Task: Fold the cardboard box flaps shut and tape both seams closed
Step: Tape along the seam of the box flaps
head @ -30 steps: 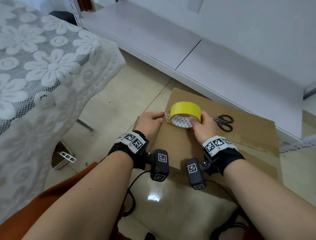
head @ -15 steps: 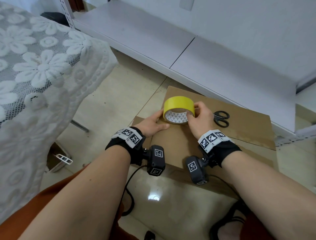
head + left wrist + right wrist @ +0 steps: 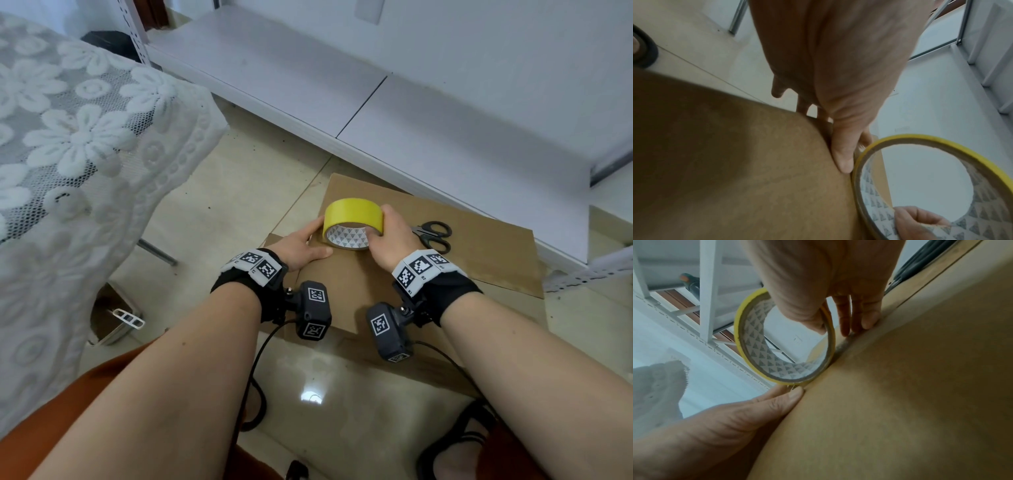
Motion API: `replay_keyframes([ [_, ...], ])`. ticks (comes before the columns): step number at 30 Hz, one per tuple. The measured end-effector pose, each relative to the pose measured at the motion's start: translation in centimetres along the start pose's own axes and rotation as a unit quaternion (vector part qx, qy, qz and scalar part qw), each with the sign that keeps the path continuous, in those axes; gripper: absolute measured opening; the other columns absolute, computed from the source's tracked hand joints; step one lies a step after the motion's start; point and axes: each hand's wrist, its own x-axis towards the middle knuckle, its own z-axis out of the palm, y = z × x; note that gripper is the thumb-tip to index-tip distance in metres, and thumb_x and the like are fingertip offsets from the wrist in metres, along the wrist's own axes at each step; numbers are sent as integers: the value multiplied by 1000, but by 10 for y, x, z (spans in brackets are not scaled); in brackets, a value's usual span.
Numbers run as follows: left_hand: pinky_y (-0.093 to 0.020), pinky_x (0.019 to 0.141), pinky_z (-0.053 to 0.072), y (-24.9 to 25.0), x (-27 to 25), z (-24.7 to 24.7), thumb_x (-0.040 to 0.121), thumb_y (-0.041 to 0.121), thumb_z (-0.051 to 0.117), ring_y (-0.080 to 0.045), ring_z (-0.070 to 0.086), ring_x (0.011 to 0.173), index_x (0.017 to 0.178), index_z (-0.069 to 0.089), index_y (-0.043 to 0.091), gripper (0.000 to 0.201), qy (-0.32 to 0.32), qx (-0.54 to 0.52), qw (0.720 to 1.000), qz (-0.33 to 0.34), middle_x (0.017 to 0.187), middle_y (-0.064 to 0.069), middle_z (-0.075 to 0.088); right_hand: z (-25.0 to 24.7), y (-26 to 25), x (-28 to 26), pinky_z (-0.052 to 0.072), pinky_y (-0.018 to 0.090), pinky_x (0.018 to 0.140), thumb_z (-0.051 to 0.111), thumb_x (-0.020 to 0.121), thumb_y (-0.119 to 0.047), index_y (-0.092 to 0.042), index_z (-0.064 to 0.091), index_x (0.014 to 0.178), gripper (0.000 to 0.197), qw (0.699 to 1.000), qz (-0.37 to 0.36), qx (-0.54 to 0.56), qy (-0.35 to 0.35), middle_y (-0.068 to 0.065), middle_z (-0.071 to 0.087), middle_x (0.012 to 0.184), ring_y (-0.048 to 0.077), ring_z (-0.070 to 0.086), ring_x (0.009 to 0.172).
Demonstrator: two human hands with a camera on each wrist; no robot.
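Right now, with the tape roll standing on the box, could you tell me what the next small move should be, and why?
Probably draw the yellow tape roll rightward along the cardboard box: the right hand grips the roll at the box's left edge, while the left hand presses beside it.

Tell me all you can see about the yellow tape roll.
The yellow tape roll is a wide ring standing on edge on the cardboard box. Its outside is plain yellow; the inner core is white with grey triangles. The right hand grips it, thumb inside the core and fingers over the outside. The left hand lies flat on the box, thumb tip at the roll's base.
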Motion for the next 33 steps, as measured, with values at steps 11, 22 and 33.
replay_keyframes([
  [11,-36,114,28,1,-2,1,93,15,59,-20,22,142,147,21,41,71,23,-5,1000,16,153,-3,31,-9,2,-7,38,32,69,46,92,-4,-3,43,113,22,1000,9,16,-5,9,49,91,28,51,87],
  [22,-45,106,42,-3,4,10,71,8,79,-21,55,120,137,50,12,73,104,-156,982,-33,131,-7,59,-10,3,-6,43,37,78,45,95,-10,-2,43,118,24,998,28,39,-30,19,57,107,35,56,97],
  [33,-37,93,51,7,0,-1,60,55,82,-25,63,100,119,62,4,80,118,56,977,-168,115,-10,67,-11,2,-9,42,36,83,45,97,-13,-2,43,122,28,998,39,42,-36,19,57,114,34,55,103],
])
